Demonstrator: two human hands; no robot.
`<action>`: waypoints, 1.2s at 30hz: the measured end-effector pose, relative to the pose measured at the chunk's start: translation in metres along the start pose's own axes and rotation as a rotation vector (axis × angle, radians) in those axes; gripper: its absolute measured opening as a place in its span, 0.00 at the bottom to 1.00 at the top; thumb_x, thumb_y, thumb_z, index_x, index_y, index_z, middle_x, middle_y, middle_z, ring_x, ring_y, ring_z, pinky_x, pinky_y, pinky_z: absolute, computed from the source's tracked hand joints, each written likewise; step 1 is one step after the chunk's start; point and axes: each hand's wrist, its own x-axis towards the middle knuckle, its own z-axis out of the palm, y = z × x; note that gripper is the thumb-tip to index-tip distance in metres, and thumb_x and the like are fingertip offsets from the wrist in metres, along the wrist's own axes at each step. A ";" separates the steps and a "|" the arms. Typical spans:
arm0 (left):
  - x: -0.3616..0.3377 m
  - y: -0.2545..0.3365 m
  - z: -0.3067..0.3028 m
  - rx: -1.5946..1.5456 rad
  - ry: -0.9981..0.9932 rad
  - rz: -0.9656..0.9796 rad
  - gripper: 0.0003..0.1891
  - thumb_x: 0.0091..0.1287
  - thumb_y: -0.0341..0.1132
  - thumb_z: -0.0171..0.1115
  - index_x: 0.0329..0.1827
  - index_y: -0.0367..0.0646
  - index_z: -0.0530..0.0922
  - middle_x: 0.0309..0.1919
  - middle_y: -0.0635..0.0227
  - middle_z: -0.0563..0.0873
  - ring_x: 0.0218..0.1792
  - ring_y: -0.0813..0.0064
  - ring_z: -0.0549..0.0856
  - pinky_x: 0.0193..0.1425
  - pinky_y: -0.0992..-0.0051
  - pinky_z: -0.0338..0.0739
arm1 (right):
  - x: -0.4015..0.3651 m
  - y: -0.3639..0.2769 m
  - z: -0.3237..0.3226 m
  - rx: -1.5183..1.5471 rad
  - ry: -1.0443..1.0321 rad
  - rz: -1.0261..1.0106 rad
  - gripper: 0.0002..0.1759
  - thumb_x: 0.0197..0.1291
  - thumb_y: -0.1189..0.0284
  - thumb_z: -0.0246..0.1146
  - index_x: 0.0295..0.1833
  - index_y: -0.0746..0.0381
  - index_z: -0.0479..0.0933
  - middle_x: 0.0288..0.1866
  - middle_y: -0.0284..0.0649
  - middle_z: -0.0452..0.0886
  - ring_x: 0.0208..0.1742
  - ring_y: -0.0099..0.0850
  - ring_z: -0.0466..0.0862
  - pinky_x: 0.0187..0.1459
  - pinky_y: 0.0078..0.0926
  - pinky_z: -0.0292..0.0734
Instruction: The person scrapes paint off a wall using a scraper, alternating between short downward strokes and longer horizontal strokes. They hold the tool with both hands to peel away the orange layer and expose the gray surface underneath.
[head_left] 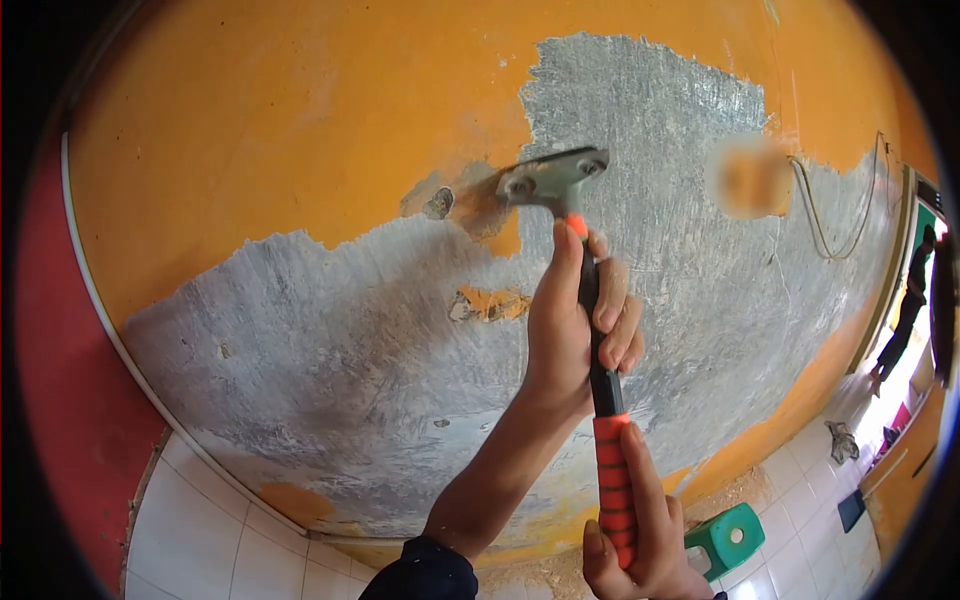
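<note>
Both hands hold a long-handled wall scraper (553, 183) with a wide metal head, a black shaft and a red-orange ribbed grip. My left hand (562, 325) wraps the shaft just below the head. Lower down, my right hand (655, 545) closes round the ribbed grip, one finger lying along it. The head is at the wall, by the border of the orange paint (300, 130) and the stripped grey surface (650, 110); whether its blade touches is hard to tell. A small hole (439, 203) lies left of the head, and a ragged orange patch (492, 303) remains below it.
A green plastic stool (738, 536) stands on the tiled floor (205, 510) at lower right, near paint debris. A cable (825, 250) hangs on the wall. At far right a person (905, 305) is by a doorway. A red wall (60, 380) borders the left.
</note>
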 end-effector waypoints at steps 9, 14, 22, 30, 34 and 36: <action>0.003 0.004 -0.003 0.058 -0.004 0.004 0.21 0.73 0.60 0.39 0.42 0.52 0.66 0.13 0.79 0.63 0.05 0.85 0.62 0.08 0.81 0.62 | 0.000 0.000 0.004 -0.121 -0.013 0.034 0.43 0.52 0.72 0.56 0.70 0.83 0.48 0.58 0.72 0.70 0.24 0.38 0.83 0.30 0.28 0.78; 0.006 0.008 0.000 0.043 -0.005 -0.013 0.21 0.73 0.60 0.39 0.41 0.52 0.66 0.13 0.79 0.63 0.05 0.85 0.63 0.08 0.82 0.62 | 0.006 0.003 0.005 -0.080 0.009 -0.034 0.42 0.52 0.72 0.55 0.69 0.83 0.48 0.59 0.74 0.68 0.24 0.39 0.83 0.29 0.28 0.78; 0.011 0.010 0.004 0.020 0.016 0.006 0.19 0.76 0.54 0.38 0.42 0.50 0.71 0.13 0.79 0.64 0.05 0.86 0.63 0.06 0.80 0.64 | 0.010 -0.002 0.006 -0.079 0.019 0.040 0.41 0.51 0.73 0.53 0.69 0.84 0.48 0.62 0.74 0.66 0.54 0.53 0.82 0.54 0.34 0.77; 0.012 0.014 0.007 -0.012 0.023 -0.037 0.20 0.75 0.56 0.37 0.41 0.50 0.70 0.13 0.78 0.64 0.05 0.86 0.64 0.06 0.81 0.66 | 0.011 -0.012 0.007 -0.048 0.013 0.130 0.42 0.51 0.70 0.54 0.69 0.82 0.50 0.58 0.74 0.70 0.27 0.42 0.85 0.32 0.32 0.80; -0.003 0.002 -0.009 -0.015 -0.047 -0.016 0.20 0.76 0.55 0.37 0.42 0.51 0.70 0.13 0.79 0.63 0.05 0.86 0.63 0.06 0.81 0.64 | -0.005 -0.006 0.017 -0.173 0.048 0.107 0.41 0.53 0.70 0.54 0.69 0.82 0.50 0.60 0.73 0.69 0.35 0.48 0.86 0.38 0.34 0.80; 0.000 0.005 -0.005 -0.050 -0.073 -0.019 0.19 0.75 0.55 0.38 0.43 0.51 0.71 0.13 0.79 0.63 0.06 0.86 0.63 0.06 0.81 0.63 | 0.000 -0.010 0.017 -0.172 0.029 0.076 0.41 0.54 0.70 0.54 0.69 0.82 0.50 0.63 0.73 0.65 0.49 0.56 0.82 0.48 0.35 0.79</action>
